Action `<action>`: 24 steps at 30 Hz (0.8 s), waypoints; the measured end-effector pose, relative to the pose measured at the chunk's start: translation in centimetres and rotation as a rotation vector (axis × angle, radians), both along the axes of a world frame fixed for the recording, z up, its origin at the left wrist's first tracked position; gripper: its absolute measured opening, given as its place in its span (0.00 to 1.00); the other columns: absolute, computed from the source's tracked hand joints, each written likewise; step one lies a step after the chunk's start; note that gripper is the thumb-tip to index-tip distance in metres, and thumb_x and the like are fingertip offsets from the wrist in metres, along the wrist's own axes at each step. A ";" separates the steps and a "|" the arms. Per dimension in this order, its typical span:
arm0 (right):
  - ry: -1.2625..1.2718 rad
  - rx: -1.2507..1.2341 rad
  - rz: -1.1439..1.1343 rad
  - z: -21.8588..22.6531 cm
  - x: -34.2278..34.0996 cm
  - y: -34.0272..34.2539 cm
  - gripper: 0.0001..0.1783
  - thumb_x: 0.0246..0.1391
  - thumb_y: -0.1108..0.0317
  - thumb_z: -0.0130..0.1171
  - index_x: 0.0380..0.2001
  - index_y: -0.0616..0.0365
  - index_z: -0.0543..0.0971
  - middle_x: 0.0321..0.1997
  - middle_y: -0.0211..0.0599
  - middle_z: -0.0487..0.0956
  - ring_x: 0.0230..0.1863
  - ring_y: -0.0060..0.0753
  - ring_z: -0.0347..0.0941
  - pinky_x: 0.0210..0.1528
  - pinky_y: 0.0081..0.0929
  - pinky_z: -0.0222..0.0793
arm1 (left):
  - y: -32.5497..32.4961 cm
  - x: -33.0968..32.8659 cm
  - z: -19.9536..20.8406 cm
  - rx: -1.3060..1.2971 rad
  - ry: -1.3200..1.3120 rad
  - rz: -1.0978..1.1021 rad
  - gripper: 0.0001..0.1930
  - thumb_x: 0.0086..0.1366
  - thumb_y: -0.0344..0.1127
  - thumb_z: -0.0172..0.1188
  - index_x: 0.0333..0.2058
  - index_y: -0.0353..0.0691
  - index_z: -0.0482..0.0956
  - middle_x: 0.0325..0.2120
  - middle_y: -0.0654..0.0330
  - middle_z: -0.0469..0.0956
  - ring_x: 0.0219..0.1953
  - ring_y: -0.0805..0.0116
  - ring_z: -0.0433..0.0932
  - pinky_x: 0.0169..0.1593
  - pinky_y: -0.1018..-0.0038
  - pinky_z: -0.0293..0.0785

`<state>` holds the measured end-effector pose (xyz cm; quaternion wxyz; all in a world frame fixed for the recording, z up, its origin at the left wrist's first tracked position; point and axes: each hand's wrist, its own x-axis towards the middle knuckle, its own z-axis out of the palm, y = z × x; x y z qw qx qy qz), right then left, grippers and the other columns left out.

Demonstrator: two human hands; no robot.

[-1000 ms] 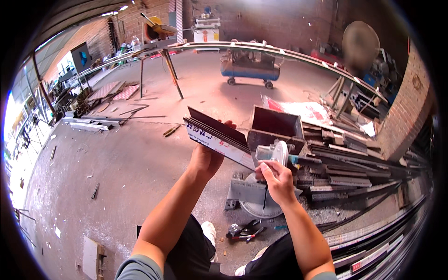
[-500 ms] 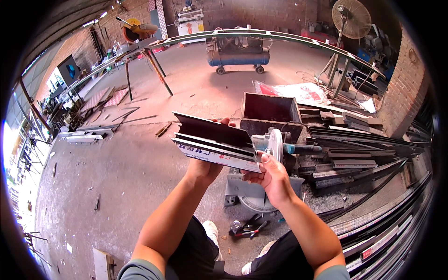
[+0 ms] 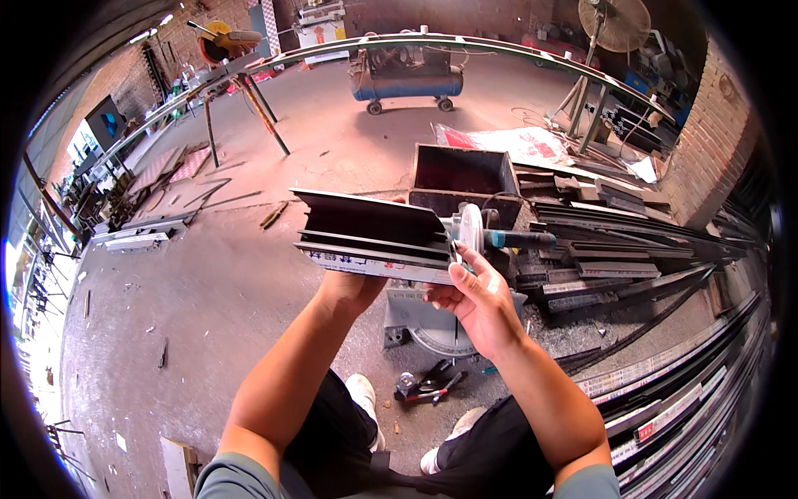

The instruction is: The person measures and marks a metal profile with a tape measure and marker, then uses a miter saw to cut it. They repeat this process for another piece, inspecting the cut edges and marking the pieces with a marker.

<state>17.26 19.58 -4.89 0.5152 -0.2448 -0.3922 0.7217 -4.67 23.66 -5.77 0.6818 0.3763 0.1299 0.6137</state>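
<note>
A short length of dark aluminium profile (image 3: 366, 223), with white printed film along its near side, is held up in front of me. My left hand (image 3: 353, 287) grips it from beneath; most of its fingers are hidden behind the piece. At the right end, my right hand (image 3: 478, 299) has thumb and fingers closed at the cut edge, where a small thin item seems to show but is too small to name. Just beyond and below the profile stands a mitre saw (image 3: 432, 320), its round blade guard (image 3: 471, 229) and teal handle (image 3: 519, 239) showing to the right.
Behind the saw sits a dark open box (image 3: 461, 200). Stacked profiles (image 3: 615, 249) cover the floor at right, beside long wrapped ones (image 3: 682, 407). Hand tools (image 3: 432, 387) lie near my feet. A blue air compressor (image 3: 407, 87) stands behind a long rail (image 3: 366, 41). Offcuts (image 3: 141, 237) lie left.
The profile has tipped so that more of its dark inner channel shows. My right hand's fingers have shifted up along its end. The whole view has moved slightly.
</note>
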 end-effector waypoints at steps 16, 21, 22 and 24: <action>-0.029 -0.041 0.039 0.0 1.6 -0.9 0.20 0.60 0.66 0.74 0.51 0.62 0.80 0.43 0.37 0.86 0.39 0.31 0.85 0.40 0.28 0.82 | 0.1 -0.7 -0.8 0.182 0.022 -0.296 0.12 0.70 0.34 0.65 0.51 0.43 0.82 0.67 0.43 0.72 0.72 0.45 0.68 0.71 0.47 0.71; -0.013 0.135 0.025 -0.9 3.1 -0.5 0.17 0.57 0.74 0.75 0.49 0.62 0.82 0.45 0.34 0.85 0.42 0.28 0.83 0.44 0.32 0.84 | -0.1 -1.0 0.2 0.190 0.182 -0.289 0.25 0.65 0.37 0.72 0.59 0.42 0.78 0.67 0.42 0.72 0.68 0.48 0.73 0.70 0.52 0.72; -0.026 0.175 0.028 -0.9 3.4 -0.4 0.17 0.57 0.75 0.74 0.49 0.62 0.82 0.45 0.34 0.85 0.43 0.28 0.83 0.45 0.32 0.84 | -0.2 -1.7 0.6 0.150 0.253 -0.269 0.25 0.65 0.37 0.73 0.59 0.42 0.78 0.66 0.42 0.74 0.68 0.50 0.74 0.70 0.54 0.72; -0.052 0.255 0.036 -0.8 4.1 -0.2 0.16 0.57 0.77 0.73 0.48 0.62 0.82 0.47 0.34 0.85 0.44 0.27 0.82 0.46 0.32 0.85 | 0.1 -2.8 1.0 0.122 0.358 -0.249 0.24 0.66 0.35 0.72 0.60 0.42 0.78 0.65 0.42 0.74 0.67 0.52 0.76 0.70 0.55 0.72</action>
